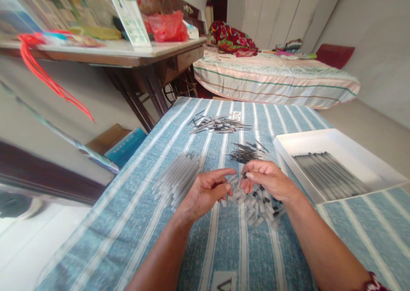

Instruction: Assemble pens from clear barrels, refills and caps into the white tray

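My left hand (208, 191) and my right hand (268, 179) meet over a heap of small clear caps with dark tips (256, 205) on the blue striped cloth. The right thumb and fingers pinch a small dark-ended piece at about the middle between the hands. The left fingers curl around a small clear piece that touches it. A stack of clear pen tubes (177, 177) lies just left of my left hand. Thin dark refills (245, 153) lie just beyond my right hand.
A white tray (349, 141) with several finished dark pens stands at the right. A second pile of refills (218, 124) lies farther back. A wooden table (128, 58) with clutter stands at left, a bed (275, 75) behind.
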A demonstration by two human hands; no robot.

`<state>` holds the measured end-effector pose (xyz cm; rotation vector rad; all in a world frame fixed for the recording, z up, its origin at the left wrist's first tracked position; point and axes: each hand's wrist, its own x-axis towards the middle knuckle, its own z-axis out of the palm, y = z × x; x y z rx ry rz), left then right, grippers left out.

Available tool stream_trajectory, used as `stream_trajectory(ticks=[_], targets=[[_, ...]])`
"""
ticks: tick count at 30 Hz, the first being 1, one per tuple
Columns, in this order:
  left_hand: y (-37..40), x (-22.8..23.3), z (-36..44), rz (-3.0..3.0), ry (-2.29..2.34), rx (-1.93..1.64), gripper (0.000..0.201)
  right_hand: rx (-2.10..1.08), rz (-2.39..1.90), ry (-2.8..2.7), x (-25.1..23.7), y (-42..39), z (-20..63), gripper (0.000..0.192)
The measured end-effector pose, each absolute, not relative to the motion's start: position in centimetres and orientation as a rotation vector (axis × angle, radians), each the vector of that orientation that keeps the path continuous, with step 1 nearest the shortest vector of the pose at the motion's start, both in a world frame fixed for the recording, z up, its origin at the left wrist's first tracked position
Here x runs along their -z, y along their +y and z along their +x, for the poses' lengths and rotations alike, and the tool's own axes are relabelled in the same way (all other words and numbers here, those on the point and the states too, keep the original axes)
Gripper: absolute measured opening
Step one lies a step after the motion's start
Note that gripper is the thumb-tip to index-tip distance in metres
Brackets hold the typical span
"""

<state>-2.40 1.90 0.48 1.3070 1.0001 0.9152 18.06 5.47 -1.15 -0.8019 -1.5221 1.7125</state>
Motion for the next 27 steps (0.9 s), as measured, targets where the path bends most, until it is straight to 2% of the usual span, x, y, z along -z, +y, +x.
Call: stream_trajectory(ticks=[4, 11, 27], targets=[[1.8, -0.2, -2.4, 1.319, 0.979, -0.914, 0.036, -1.776, -0.731, -1.390, 1.7, 5.4, 17.6, 0.028], [1.8, -0.3, -2.4, 1.332, 0.995, -0.883, 0.032, -1.697, -0.711, -1.231, 2.4, 5.4, 17.2, 0.020], [1.7, -0.2, -2.2, 1.313, 0.967, -0.922, 0.027, -1.700, -0.719, -1.220, 2.6, 5.1, 16.3, 0.019]])
